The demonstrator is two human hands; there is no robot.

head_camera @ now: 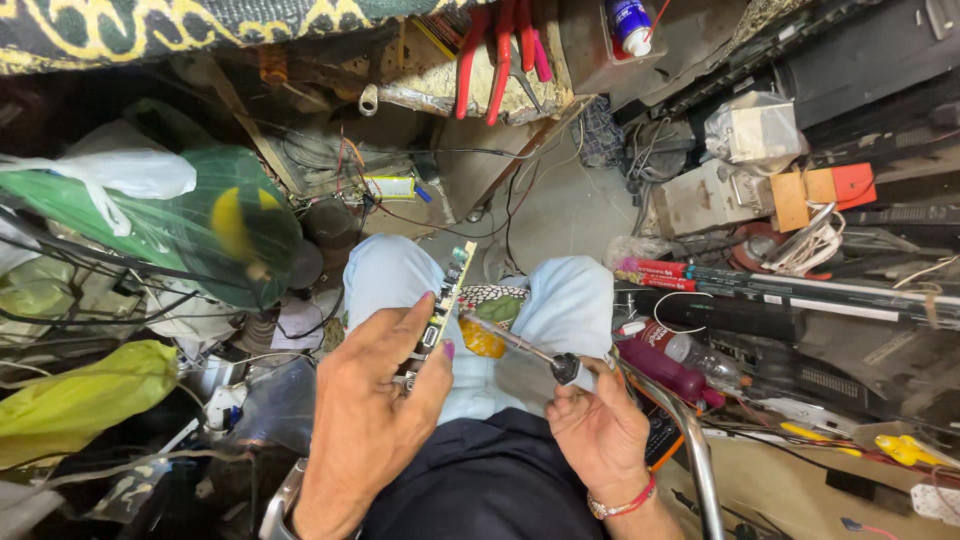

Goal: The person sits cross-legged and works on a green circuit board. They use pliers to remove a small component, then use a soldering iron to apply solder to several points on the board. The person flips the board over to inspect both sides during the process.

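Note:
My left hand (375, 400) grips a narrow green circuit board (447, 292) edge-on, thumb and fingers pinching its lower part above my left knee. My right hand (598, 425) holds a soldering iron (520, 345) by its dark handle. Its metal shaft slants up to the left, with the tip close to the board's right edge; whether it touches I cannot tell. Both hands hover over my lap in light blue trousers (570, 300).
A spinning green fan (225, 225) runs at the left beside plastic bags. Red-handled pliers (495, 50) hang overhead. Wires, a red bottle (670, 370), long boxes (780, 290) and a metal chair arm (690, 450) crowd the right.

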